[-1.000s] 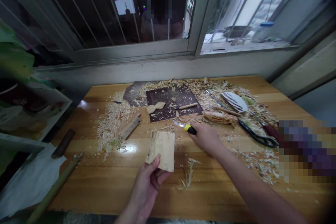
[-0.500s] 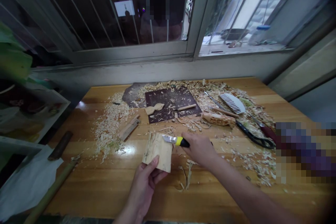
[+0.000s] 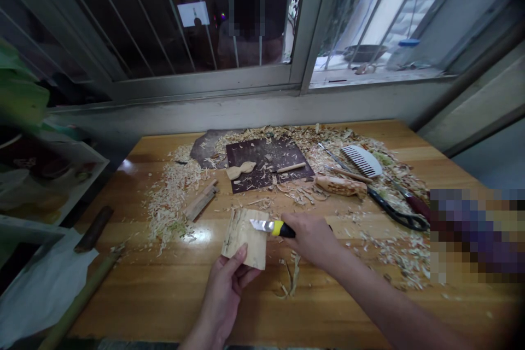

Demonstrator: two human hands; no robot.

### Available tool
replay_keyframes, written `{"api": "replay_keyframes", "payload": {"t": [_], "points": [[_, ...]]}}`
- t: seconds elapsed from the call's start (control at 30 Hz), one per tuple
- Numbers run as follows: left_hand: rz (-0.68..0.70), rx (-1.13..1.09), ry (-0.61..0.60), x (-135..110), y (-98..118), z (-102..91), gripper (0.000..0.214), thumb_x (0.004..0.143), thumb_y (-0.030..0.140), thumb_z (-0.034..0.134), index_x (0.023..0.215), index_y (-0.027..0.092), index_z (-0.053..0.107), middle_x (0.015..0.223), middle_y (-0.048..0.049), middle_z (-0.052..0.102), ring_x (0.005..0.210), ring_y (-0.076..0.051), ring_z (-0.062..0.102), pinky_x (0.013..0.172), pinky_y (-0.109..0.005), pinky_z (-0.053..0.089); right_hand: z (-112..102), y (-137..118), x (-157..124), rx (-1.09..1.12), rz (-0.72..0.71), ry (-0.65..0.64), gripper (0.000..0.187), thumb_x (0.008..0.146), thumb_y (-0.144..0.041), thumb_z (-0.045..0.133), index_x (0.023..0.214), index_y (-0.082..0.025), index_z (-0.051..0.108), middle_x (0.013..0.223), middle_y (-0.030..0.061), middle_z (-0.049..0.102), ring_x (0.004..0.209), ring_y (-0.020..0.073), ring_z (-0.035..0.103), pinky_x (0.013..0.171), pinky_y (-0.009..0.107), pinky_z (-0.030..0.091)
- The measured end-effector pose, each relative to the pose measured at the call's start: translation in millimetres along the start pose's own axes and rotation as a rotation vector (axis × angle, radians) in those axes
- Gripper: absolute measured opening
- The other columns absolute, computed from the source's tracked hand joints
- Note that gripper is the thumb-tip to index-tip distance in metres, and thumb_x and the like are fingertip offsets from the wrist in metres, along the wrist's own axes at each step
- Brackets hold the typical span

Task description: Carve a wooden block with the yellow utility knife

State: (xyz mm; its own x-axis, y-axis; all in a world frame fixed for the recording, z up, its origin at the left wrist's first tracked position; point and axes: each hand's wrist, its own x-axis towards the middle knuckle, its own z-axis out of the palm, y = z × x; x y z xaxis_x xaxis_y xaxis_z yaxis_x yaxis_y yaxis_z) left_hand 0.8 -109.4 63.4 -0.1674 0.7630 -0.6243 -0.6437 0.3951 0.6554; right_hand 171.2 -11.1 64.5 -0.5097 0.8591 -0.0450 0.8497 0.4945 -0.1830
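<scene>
My left hand [image 3: 229, 287] grips a pale block of wood [image 3: 245, 240] by its lower end, thumb on the upper face and fingers beneath. Rough bark-like grain runs along the block's left edge. In my right hand [image 3: 309, 238] is a utility knife [image 3: 283, 228] with a black and yellow handle, its blade pointing left over the block's face. Whether the blade touches the wood I cannot tell. Beyond the block, a carved wooden piece [image 3: 241, 170] and a thin wooden stick [image 3: 291, 167] lie on a dark sheet [image 3: 262, 150].
Shavings [image 3: 172, 191] cover much of the wooden table [image 3: 156, 306]. Small wood strips [image 3: 200, 202] lie left of the block. To the right are a white comb [image 3: 363, 161], a partly peeled wood piece [image 3: 341, 186] and a black-handled tool [image 3: 397, 213]. A dark stick [image 3: 94, 229] rests at left.
My right hand and the knife have shifted slightly down and left, so the blade sits lower across the block. My left hand keeps its hold on the block.
</scene>
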Motion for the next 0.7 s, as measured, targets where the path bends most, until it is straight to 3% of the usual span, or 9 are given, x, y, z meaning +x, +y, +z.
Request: {"api": "replay_keyframes", "payload": {"t": [0.17, 0.33, 0.7], "points": [[-0.012, -0.032, -0.014, 2.0, 1.4, 2.1, 0.014, 0.069, 0.019, 0.064, 0.08, 0.01, 0.062, 0.081, -0.0076, 0.069, 0.07, -0.015, 0.064, 0.065, -0.027, 0.055, 1.4, -3.7, -0.7, -0.001, 0.04, -0.001, 0.011, 0.074, -0.027, 0.049, 0.079, -0.02, 0.057, 0.072, 0.0024, 0.064, 0.065, 0.0149, 0.055, 0.052, 0.024, 0.023], [-0.024, -0.04, -0.005, 1.6, 1.8, 2.2, 0.014, 0.068, 0.017, 0.065, 0.079, 0.009, 0.062, 0.079, -0.0078, 0.069, 0.069, -0.015, 0.064, 0.065, -0.028, 0.055, 2.1, -2.2, -0.4, 0.007, -0.019, 0.002, 0.01, 0.072, -0.026, 0.052, 0.079, -0.02, 0.056, 0.074, 0.0021, 0.064, 0.067, 0.0158, 0.056, 0.052, 0.024, 0.022], [0.023, 0.005, 0.021, 1.9, -0.5, -1.2, 0.019, 0.067, 0.021, 0.067, 0.082, 0.01, 0.063, 0.075, -0.0061, 0.068, 0.066, -0.013, 0.062, 0.062, -0.026, 0.054, 6.4, 14.2, 3.9, -0.038, 0.208, 0.055, 0.012, 0.076, -0.03, 0.048, 0.08, -0.021, 0.055, 0.072, 0.0024, 0.064, 0.062, 0.0155, 0.055, 0.05, 0.024, 0.02]]}}
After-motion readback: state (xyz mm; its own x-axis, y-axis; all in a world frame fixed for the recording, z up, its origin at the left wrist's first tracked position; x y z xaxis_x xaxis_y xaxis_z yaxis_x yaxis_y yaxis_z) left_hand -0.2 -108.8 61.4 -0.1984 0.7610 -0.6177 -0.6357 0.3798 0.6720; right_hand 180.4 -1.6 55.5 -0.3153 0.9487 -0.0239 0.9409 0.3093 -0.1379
